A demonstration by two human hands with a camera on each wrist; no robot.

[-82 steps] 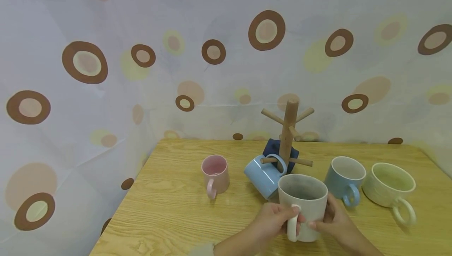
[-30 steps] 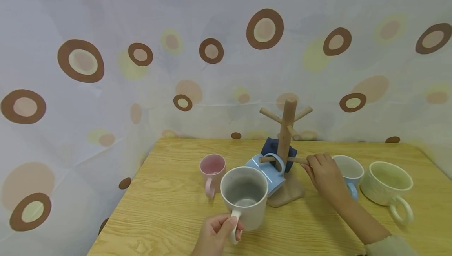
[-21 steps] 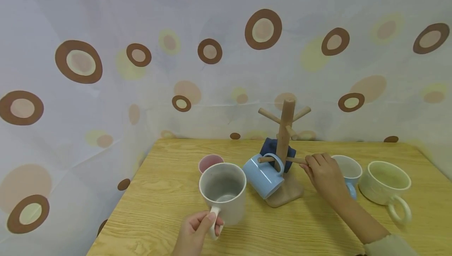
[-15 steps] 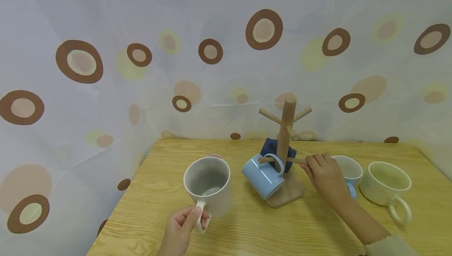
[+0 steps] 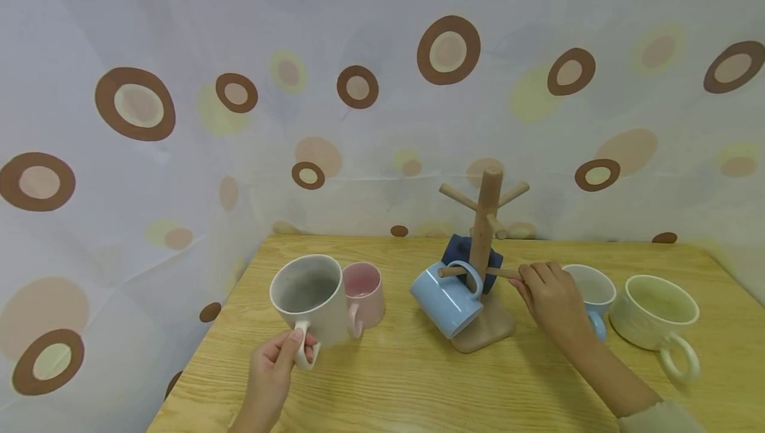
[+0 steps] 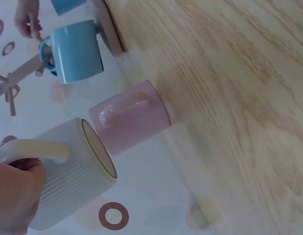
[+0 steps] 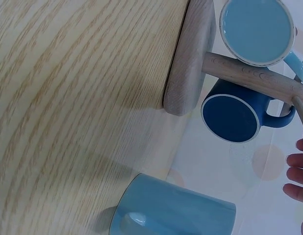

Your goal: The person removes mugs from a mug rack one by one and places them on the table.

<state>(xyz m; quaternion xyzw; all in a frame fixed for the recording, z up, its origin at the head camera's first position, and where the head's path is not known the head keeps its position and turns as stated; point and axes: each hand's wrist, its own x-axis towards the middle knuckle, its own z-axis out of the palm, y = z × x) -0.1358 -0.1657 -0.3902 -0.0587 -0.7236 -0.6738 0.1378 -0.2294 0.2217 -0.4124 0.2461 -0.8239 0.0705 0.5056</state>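
While the person's two hands work well apart, the left hand (image 5: 271,363) pinches the handle of a large white mug (image 5: 327,313) at the left of the wooden table (image 5: 418,386). The mug is upright and lifted, its underside showing in the left wrist view. Over to the right, beyond a pale sleeve (image 5: 662,416), the right hand (image 5: 552,300) grips the end of a low peg (image 5: 503,273) on a wooden mug rack (image 5: 485,234). A green cup (image 5: 645,320) stands outermost on the right, beside a blue mug (image 5: 588,281) partly hidden by the right hand. Just past the white mug stands a pink mug (image 5: 372,307), handle toward the person; whether the two touch, I cannot tell. Another light-blue mug (image 5: 443,300) hangs tilted by its handle from a low left peg. Behind the post a dark-blue mug (image 5: 459,247) shows partly, with a circle-patterned backdrop (image 5: 382,21) farthest away.
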